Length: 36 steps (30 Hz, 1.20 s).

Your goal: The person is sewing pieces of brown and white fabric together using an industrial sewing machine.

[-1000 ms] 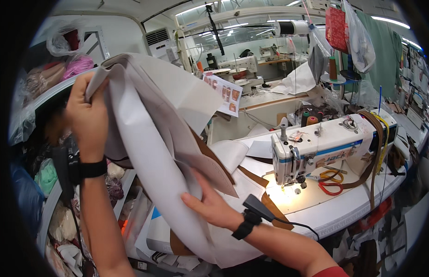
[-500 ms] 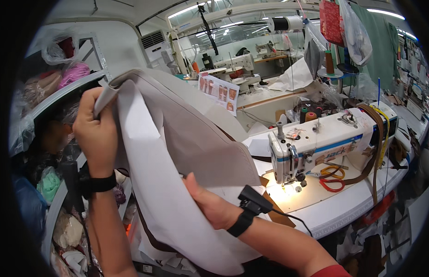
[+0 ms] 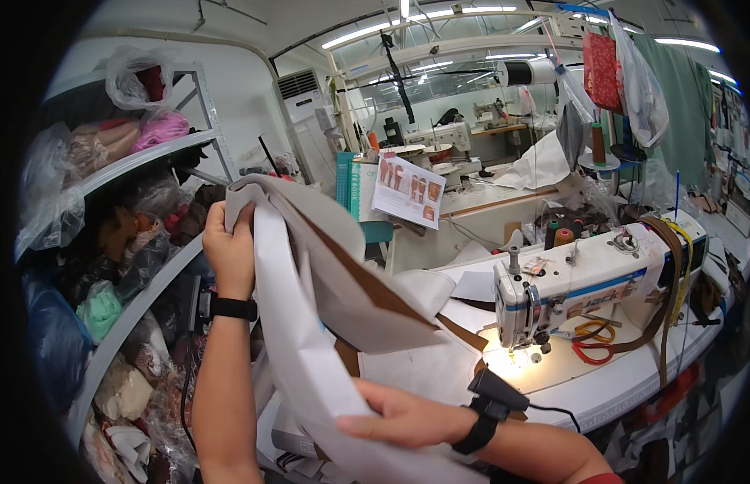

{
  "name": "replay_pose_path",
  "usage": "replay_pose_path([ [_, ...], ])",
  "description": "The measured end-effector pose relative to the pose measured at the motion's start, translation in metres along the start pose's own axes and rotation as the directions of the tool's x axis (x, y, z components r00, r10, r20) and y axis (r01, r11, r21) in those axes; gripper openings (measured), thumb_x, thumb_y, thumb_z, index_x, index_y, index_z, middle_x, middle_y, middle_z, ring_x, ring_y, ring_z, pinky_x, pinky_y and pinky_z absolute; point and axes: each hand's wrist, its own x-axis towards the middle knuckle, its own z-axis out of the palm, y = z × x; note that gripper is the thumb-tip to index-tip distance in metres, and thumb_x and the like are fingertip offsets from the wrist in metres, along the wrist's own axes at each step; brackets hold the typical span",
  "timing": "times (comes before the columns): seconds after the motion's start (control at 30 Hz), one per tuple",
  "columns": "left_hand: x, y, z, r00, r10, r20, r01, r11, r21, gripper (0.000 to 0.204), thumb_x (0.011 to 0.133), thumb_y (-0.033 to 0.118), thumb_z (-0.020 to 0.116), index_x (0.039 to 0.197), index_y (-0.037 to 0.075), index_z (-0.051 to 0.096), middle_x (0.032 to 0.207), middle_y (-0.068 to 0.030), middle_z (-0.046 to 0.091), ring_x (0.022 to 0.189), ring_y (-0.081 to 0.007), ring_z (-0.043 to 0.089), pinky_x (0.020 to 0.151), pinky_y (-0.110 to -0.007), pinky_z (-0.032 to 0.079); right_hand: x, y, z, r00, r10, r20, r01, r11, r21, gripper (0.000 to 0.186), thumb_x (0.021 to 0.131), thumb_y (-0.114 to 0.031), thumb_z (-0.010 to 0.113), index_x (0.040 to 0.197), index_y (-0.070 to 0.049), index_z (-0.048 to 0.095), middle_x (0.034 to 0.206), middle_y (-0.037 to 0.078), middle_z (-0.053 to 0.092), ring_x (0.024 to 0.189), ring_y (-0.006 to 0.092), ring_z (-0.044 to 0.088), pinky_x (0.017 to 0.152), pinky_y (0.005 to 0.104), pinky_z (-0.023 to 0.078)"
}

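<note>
Large pieces of pale material, grey with brown undersides and with white sheeting, hang in folds before me. My left hand (image 3: 232,250) is closed on the upper corner of the grey material (image 3: 310,214), thumb against its face. Below it a long white sheet (image 3: 290,282) drops toward the lower edge of the view. My right hand (image 3: 411,413) lies against the lower part of this sheet, fingers stretched and apart; some fingers are hidden or blurred. More white and brown pieces (image 3: 415,363) lie on the table behind. Both wrists wear black straps with small devices.
A white sewing machine (image 3: 585,278) with its lamp lit stands at right. Red- and orange-handled scissors (image 3: 591,343) lie by it. At left, a shelf rack (image 3: 149,302) holds bagged materials. A pictured paper sheet (image 3: 407,191) stands behind the table; thread spools (image 3: 563,236) stand behind the machine.
The grey material has swung and folded over, showing its brown underside. My left hand appears lower and further right; my right hand has shifted down, its fingers now in front of the white sheet.
</note>
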Motion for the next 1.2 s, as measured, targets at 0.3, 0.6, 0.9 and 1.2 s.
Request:
replay_pose_path([
  [0.3,-0.021,-0.029,-0.002,0.918,-0.393,0.054,0.395,0.889,-0.231,0.024,0.099,0.008,0.061,0.119,-0.004,0.064,0.106,-0.0084,0.070,0.092,-0.0147,0.064,0.082,-0.030,0.051,0.017,-0.004,0.000,0.804,-0.577,-0.141,0.024,0.269,-0.963,0.089,0.082,-0.024,0.080,0.157,-0.010,0.033,0.157,0.031,0.027,0.145,0.0514,0.027,0.116,0.0580,0.029],
  [0.6,-0.026,-0.015,-0.018,0.845,-0.450,0.290,0.535,0.698,-0.476,0.017,0.101,0.006,0.058,0.116,0.001,0.063,0.103,-0.0033,0.068,0.090,-0.0103,0.063,0.082,-0.027,0.050,0.020,-0.027,-0.063,0.634,-0.752,-0.180,-0.417,-0.137,-0.898,0.110,0.066,-0.029,0.091,0.157,-0.014,0.030,0.159,0.031,0.018,0.150,0.0529,0.012,0.114,0.0716,0.013],
  [0.9,-0.036,-0.055,-0.038,0.846,-0.300,0.441,0.489,0.765,-0.419,0.019,0.100,0.007,0.062,0.118,0.002,0.062,0.107,-0.0022,0.068,0.093,-0.0106,0.064,0.085,-0.026,0.050,0.023,-0.050,-0.091,0.825,-0.449,-0.343,-0.397,-0.028,-0.917,0.032,0.080,-0.022,0.074,0.108,-0.009,0.065,0.084,0.014,0.068,0.075,0.0368,0.066,0.073,0.0489,0.053],
  [1.2,-0.131,-0.075,-0.027,0.639,-0.610,0.468,0.768,0.468,-0.438,0.034,0.098,0.003,0.054,0.132,0.003,0.055,0.123,-0.0099,0.066,0.107,-0.0184,0.064,0.092,-0.028,0.051,0.055,-0.081,-0.084,0.738,-0.665,-0.112,-0.377,-0.269,-0.886,0.005,0.081,-0.007,0.064,0.084,-0.005,0.060,0.078,0.010,0.064,0.072,0.0304,0.068,0.061,0.0411,0.055],
])
